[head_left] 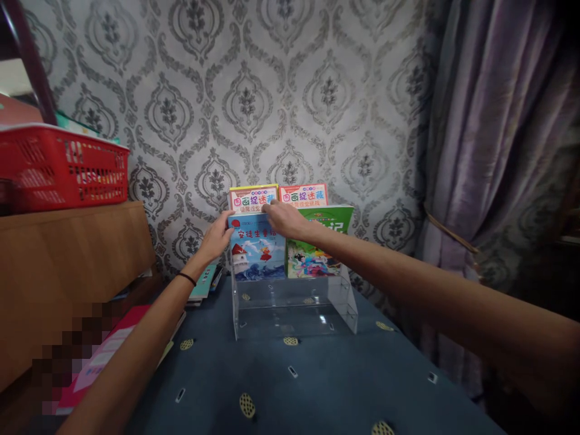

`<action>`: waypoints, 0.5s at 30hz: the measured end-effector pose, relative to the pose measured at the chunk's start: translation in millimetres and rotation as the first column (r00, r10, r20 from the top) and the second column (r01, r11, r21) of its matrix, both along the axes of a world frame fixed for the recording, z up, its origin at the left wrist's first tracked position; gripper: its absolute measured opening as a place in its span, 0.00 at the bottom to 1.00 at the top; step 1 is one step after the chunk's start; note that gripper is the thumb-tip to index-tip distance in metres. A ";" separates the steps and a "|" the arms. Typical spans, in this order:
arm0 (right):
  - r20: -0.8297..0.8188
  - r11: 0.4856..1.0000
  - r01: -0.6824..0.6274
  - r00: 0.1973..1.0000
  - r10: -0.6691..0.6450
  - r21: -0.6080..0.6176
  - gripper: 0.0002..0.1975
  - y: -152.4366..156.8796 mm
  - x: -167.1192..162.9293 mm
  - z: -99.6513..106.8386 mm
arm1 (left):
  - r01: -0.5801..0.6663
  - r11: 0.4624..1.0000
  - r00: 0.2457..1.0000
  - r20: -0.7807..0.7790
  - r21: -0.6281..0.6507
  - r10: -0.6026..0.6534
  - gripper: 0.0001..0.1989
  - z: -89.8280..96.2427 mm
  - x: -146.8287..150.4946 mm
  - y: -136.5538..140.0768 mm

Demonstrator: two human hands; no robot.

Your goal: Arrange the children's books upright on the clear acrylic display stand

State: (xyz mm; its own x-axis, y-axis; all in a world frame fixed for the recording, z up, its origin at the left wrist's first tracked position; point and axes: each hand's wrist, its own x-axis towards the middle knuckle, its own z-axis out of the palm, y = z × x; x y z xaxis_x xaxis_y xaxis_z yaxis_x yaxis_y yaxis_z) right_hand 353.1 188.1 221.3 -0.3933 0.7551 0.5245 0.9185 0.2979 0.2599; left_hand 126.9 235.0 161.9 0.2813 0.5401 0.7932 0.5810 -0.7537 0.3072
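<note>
A clear plastic tiered book stand (290,320) holds several picture books. In its middle tier, a blue book (258,251) with a small red figure and waves on the cover stands upright beside a green book (317,248). My left hand (218,234) grips the blue book at its upper left edge. At its upper right corner, my right hand (285,219) has its fingers closed on the top edge, with fingertips partly hidden. Behind, in the top tier, stand a yellow-edged book (254,194) and a red-edged book (308,193), each partly covered.
Dark blue patterned cloth (317,386) covers the table. Books (206,284) lie left of the stand, and a pink book (109,350) lies nearer. A red basket (90,169) sits on a wooden cabinet (81,266). Patterned wall behind; a curtain (475,151) hangs at right.
</note>
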 end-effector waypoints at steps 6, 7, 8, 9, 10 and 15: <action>0.010 1.000 0.015 1.000 -0.015 -0.006 0.18 -5.0 -2.0 1.5 | -0.001 0.995 0.998 0.069 -0.098 0.007 0.27 -1.8 0.2 1.4; 0.009 1.000 0.020 1.000 -0.020 -0.008 0.18 -7.0 -2.6 1.9 | 0.000 0.994 0.996 0.085 -0.111 0.009 0.28 -2.8 0.2 2.5; 0.007 1.000 0.025 1.000 -0.025 -0.011 0.18 -9.0 -3.3 2.3 | 0.008 0.993 0.995 0.098 -0.121 0.004 0.28 -3.9 0.0 3.8; 0.005 0.999 0.030 1.000 -0.030 -0.012 0.18 -10.9 -3.8 2.6 | 0.023 0.991 0.994 0.109 -0.130 -0.009 0.27 -5.1 -0.2 5.2; 0.003 0.999 0.034 0.999 -0.034 -0.014 0.18 -12.6 -4.2 2.7 | 0.042 0.990 0.993 0.117 -0.136 -0.026 0.27 -6.4 -0.5 6.6; -0.010 0.999 0.044 0.999 -0.044 -0.016 0.17 -14.3 -2.4 1.3 | 0.134 0.978 0.982 0.157 -0.161 -0.108 0.25 -12.0 -0.9 13.8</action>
